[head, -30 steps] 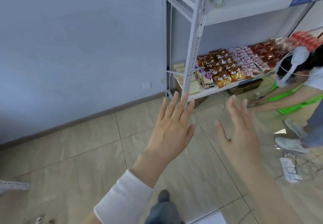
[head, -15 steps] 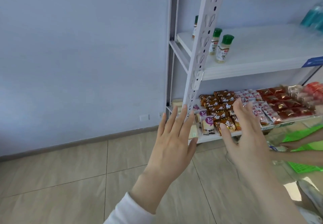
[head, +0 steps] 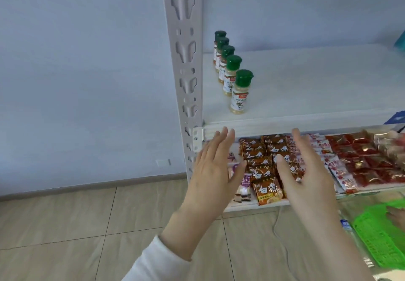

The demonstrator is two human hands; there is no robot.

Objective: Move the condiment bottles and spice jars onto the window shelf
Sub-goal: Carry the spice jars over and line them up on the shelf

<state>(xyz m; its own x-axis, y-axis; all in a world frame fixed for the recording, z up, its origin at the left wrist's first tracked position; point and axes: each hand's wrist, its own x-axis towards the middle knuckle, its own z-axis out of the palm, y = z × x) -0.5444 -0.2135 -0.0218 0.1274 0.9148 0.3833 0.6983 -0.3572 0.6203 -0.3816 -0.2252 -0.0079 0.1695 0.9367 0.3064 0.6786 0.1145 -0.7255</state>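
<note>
Several spice jars with green caps and pale powder stand in a row on the white shelf board (head: 317, 88), at its left end; the nearest jar (head: 240, 93) is close to the front edge. My left hand (head: 213, 171) and my right hand (head: 306, 171) are raised side by side below that board, palms facing each other, fingers straight, holding nothing. Both are in front of the lower shelf and apart from the jars.
A perforated white upright post (head: 185, 72) stands left of the jars. The lower shelf holds several brown and red snack packets (head: 269, 189). A green plastic basket (head: 381, 234) sits at the lower right, another person's hand beside it. Blue wall and tiled floor lie left.
The view has risen and come closer to the rack, so the jar row is now near and large. Both hands stay raised and empty, now just under the jar shelf.
</note>
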